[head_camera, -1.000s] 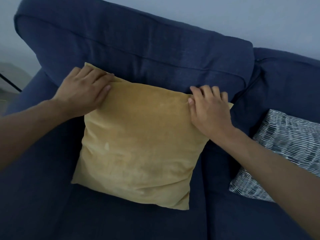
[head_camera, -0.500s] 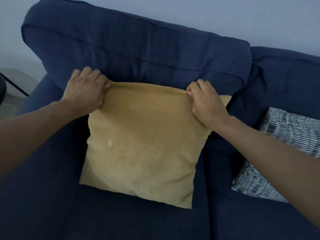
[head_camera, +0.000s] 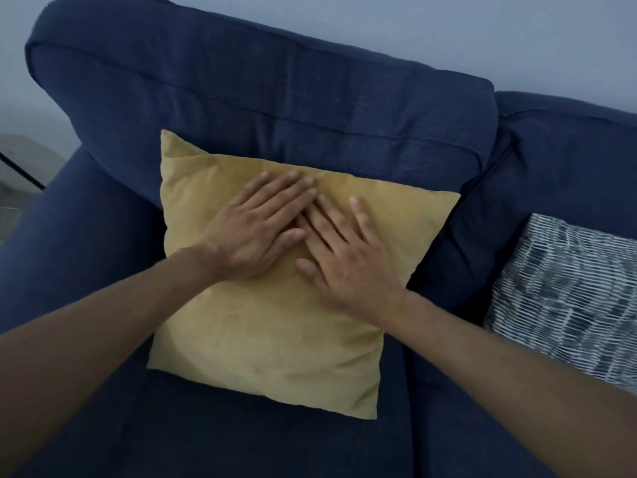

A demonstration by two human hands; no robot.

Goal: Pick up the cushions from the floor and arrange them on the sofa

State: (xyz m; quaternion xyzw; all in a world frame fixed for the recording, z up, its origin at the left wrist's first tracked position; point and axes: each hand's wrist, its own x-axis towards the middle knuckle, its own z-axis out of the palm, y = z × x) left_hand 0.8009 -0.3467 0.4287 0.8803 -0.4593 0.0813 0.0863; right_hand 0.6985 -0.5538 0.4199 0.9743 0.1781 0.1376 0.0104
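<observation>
A mustard-yellow cushion (head_camera: 269, 339) leans against the back of the dark blue sofa (head_camera: 275, 98), its lower edge on the seat. My left hand (head_camera: 258, 229) lies flat on the cushion's upper middle, fingers spread. My right hand (head_camera: 341, 257) lies flat beside it, its fingers partly under the left hand's fingers. Neither hand grips the fabric. A grey-and-white patterned cushion (head_camera: 565, 298) rests on the sofa's right seat, partly cut off by the frame edge.
The sofa's left armrest (head_camera: 69, 215) runs down the left side. A pale wall (head_camera: 448, 36) rises behind the sofa. A bit of floor with a thin dark line (head_camera: 20, 167) shows at far left.
Both hands let go of the yellow cushion's top corners and moved inward to its middle, where they now press flat. The cushion's top corners stand free again.
</observation>
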